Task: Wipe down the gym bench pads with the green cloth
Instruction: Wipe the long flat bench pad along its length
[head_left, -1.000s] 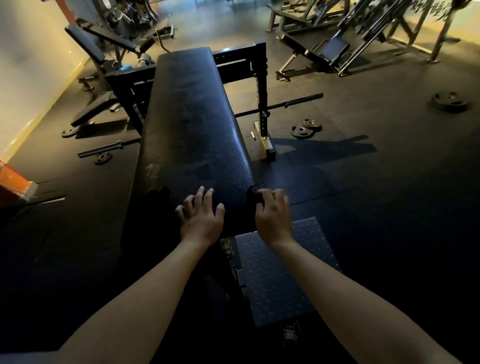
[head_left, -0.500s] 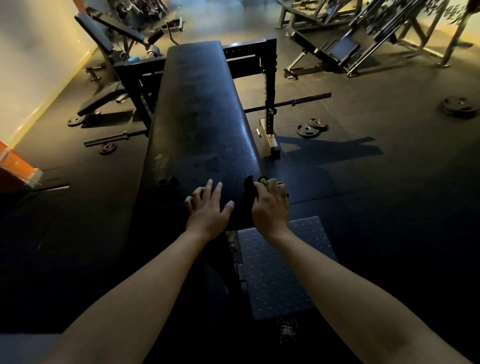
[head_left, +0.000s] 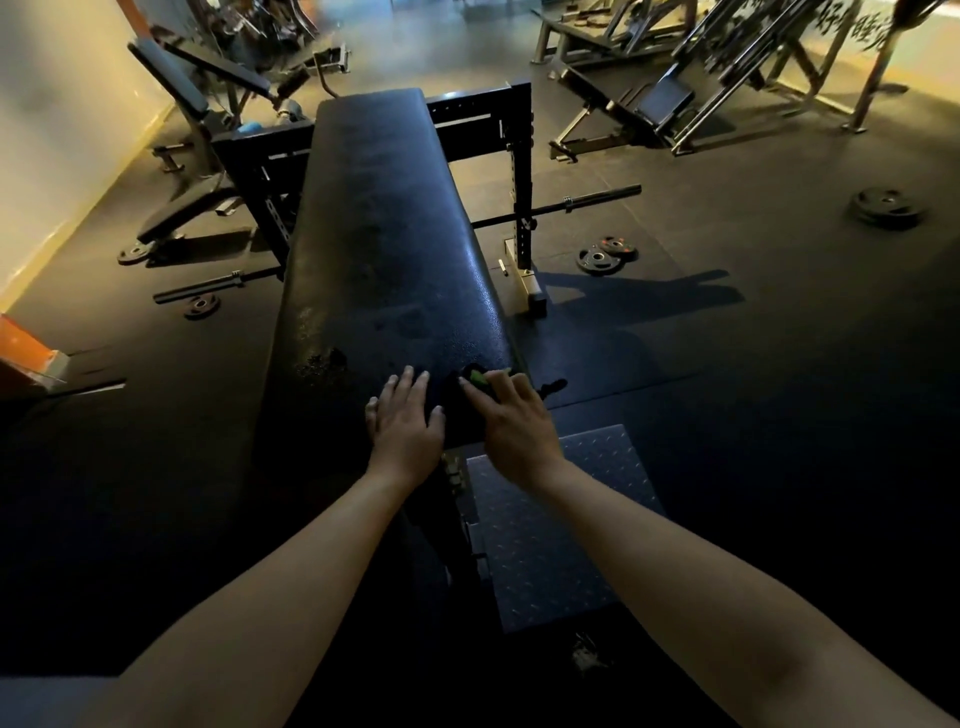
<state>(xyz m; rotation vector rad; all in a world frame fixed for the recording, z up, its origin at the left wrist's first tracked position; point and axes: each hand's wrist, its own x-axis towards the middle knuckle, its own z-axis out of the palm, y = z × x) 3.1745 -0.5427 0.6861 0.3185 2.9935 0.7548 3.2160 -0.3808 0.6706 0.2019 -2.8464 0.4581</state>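
Observation:
A long black bench pad (head_left: 379, 228) runs away from me down the middle of the head view, with worn pale patches near its left edge. My left hand (head_left: 408, 423) rests flat on the pad's near end, fingers straight. My right hand (head_left: 514, 421) sits at the pad's near right corner, its fingers curled over the green cloth (head_left: 475, 378), of which only a small bright piece shows past the fingertips. The rest of the cloth is hidden under the hand and in shadow.
A steel tread plate (head_left: 550, 525) lies below the pad's near end. A black rack upright (head_left: 522, 208) and barbell (head_left: 576, 203) stand right of the bench, weight plates (head_left: 605, 254) on the rubber floor. An incline bench (head_left: 202, 104) stands far left by the wall.
My right hand has shifted left and up from the pad's side edge onto its corner, and the green cloth has come into sight under its fingers. The left hand stays pressed on the pad.

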